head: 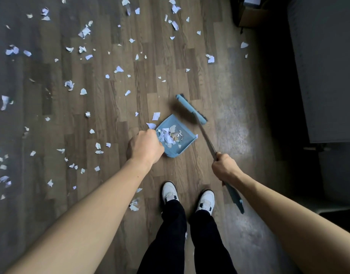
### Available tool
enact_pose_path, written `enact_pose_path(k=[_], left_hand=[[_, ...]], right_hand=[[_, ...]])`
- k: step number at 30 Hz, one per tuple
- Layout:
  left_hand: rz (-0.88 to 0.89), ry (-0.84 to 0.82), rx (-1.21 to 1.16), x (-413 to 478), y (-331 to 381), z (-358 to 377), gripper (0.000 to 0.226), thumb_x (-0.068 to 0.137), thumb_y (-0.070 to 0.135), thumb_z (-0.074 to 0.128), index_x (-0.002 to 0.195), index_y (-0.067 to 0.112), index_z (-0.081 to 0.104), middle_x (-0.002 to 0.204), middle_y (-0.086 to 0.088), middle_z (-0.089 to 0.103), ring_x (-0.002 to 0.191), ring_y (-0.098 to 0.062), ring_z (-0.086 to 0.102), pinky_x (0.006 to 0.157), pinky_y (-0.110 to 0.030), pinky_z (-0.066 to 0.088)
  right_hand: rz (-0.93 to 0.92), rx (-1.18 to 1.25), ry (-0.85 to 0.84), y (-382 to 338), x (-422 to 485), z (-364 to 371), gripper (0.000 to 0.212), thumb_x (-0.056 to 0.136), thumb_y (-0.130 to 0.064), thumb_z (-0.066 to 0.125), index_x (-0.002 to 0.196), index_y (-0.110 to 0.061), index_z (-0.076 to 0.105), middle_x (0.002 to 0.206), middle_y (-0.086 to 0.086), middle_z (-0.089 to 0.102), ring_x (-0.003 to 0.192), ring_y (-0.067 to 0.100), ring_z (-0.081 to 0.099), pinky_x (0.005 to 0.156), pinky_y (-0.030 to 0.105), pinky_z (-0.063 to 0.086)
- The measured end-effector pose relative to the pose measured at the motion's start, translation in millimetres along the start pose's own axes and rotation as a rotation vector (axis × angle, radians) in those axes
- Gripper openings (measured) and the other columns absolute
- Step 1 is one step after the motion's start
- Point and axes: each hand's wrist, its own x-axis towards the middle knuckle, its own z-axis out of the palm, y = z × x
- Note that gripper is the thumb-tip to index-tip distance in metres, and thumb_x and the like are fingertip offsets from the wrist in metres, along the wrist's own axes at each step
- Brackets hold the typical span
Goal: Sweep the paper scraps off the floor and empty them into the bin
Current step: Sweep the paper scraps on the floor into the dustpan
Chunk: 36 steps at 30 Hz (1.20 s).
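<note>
A blue dustpan sits on the wooden floor ahead of my feet, with several paper scraps inside it. My left hand is fisted over the pan's near left side; the handle it grips is hidden under the hand. My right hand grips the shaft of a blue broom. The broom head is just beyond the pan's far right edge, its bristles blurred. Many white paper scraps lie scattered over the floor to the left and ahead. No bin is in view.
My two feet in white shoes stand just behind the dustpan. A dark grey cabinet or furniture block fills the right side. A cardboard box sits at the top right corner.
</note>
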Motion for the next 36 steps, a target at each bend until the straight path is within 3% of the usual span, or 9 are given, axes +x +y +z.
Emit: enact_pose_path(k=[5, 8, 11, 17, 19, 22, 27, 32, 36], left_hand=[[-0.006, -0.006, -0.005, -0.7, 1.1, 1.2, 0.007, 0.085, 0.016, 0.055, 0.079, 0.015, 0.051, 0.085, -0.011, 0.063, 0.067, -0.031, 0.046, 0.058, -0.031, 0.037], [-0.016, -0.031, -0.030, -4.5, -7.0, -0.8, 0.006, 0.086, 0.018, 0.055, 0.085, 0.012, 0.057, 0.090, -0.013, 0.063, 0.076, -0.037, 0.054, 0.062, -0.033, 0.039], [-0.060, -0.071, -0.096, -11.4, -27.2, -6.3, 0.014, 0.088, 0.023, 0.056, 0.096, 0.013, 0.063, 0.099, -0.016, 0.061, 0.087, -0.040, 0.059, 0.074, -0.037, 0.051], [-0.032, -0.075, -0.046, -18.8, -51.6, -25.4, 0.014, 0.087, 0.025, 0.056, 0.094, 0.016, 0.065, 0.094, -0.012, 0.064, 0.085, -0.039, 0.059, 0.073, -0.038, 0.053], [0.000, -0.077, 0.008, -21.9, -56.6, -28.9, 0.015, 0.087, 0.026, 0.055, 0.096, 0.018, 0.065, 0.094, -0.011, 0.064, 0.086, -0.038, 0.059, 0.072, -0.036, 0.051], [0.047, -0.084, 0.085, -24.4, -60.9, -26.3, 0.019, 0.088, 0.028, 0.054, 0.103, 0.020, 0.064, 0.101, -0.010, 0.063, 0.091, -0.037, 0.060, 0.072, -0.034, 0.048], [0.121, -0.088, 0.147, -26.7, -52.4, -9.2, 0.021, 0.090, 0.027, 0.054, 0.106, 0.019, 0.064, 0.103, -0.012, 0.065, 0.096, -0.037, 0.060, 0.076, -0.034, 0.046], [0.143, -0.059, 0.190, -24.6, -46.3, 0.3, 0.019, 0.089, 0.023, 0.053, 0.102, 0.016, 0.066, 0.098, -0.012, 0.068, 0.094, -0.037, 0.061, 0.076, -0.034, 0.045], [0.147, -0.057, 0.197, -25.9, -44.3, 4.8, 0.019, 0.089, 0.022, 0.053, 0.102, 0.013, 0.065, 0.100, -0.013, 0.068, 0.096, -0.037, 0.061, 0.077, -0.033, 0.045]], right_hand=[[-0.005, 0.019, -0.147, 4.5, -16.4, 10.5, 0.041, 0.092, -0.006, 0.034, 0.125, -0.011, 0.056, 0.071, 0.008, 0.051, 0.050, 0.021, 0.050, 0.033, 0.024, 0.042], [-0.023, 0.056, -0.148, 10.1, -34.0, 7.8, 0.044, 0.094, -0.009, 0.034, 0.134, -0.015, 0.052, 0.073, 0.007, 0.050, 0.050, 0.020, 0.050, 0.034, 0.025, 0.044], [-0.030, 0.131, -0.074, 16.3, -48.4, 3.3, 0.046, 0.099, -0.014, 0.034, 0.144, -0.019, 0.044, 0.074, 0.006, 0.052, 0.048, 0.018, 0.050, 0.031, 0.022, 0.041], [0.007, 0.158, 0.077, 24.1, -43.7, -11.8, 0.029, 0.095, -0.012, 0.035, 0.114, -0.006, 0.057, 0.077, 0.010, 0.056, 0.062, 0.028, 0.056, 0.040, 0.029, 0.050], [0.039, 0.186, 0.084, 29.2, -41.2, -14.8, 0.030, 0.093, -0.009, 0.035, 0.111, -0.006, 0.058, 0.072, 0.010, 0.055, 0.057, 0.027, 0.055, 0.033, 0.025, 0.042], [0.077, 0.221, 0.103, 38.0, -40.3, -19.4, 0.032, 0.094, -0.006, 0.033, 0.113, -0.003, 0.058, 0.071, 0.013, 0.055, 0.049, 0.023, 0.053, 0.035, 0.024, 0.042], [0.133, 0.226, 0.121, 57.2, -33.4, -14.8, 0.037, 0.093, -0.006, 0.036, 0.126, -0.005, 0.054, 0.077, 0.012, 0.057, 0.056, 0.022, 0.056, 0.040, 0.026, 0.045], [0.182, 0.209, 0.136, 67.9, -22.5, -3.1, 0.034, 0.091, -0.003, 0.037, 0.121, -0.001, 0.054, 0.086, 0.019, 0.060, 0.057, 0.026, 0.058, 0.037, 0.026, 0.046], [0.202, 0.210, 0.091, 67.2, -18.9, 16.6, 0.038, 0.091, -0.002, 0.037, 0.125, 0.001, 0.053, 0.082, 0.020, 0.059, 0.054, 0.027, 0.056, 0.041, 0.030, 0.049]])
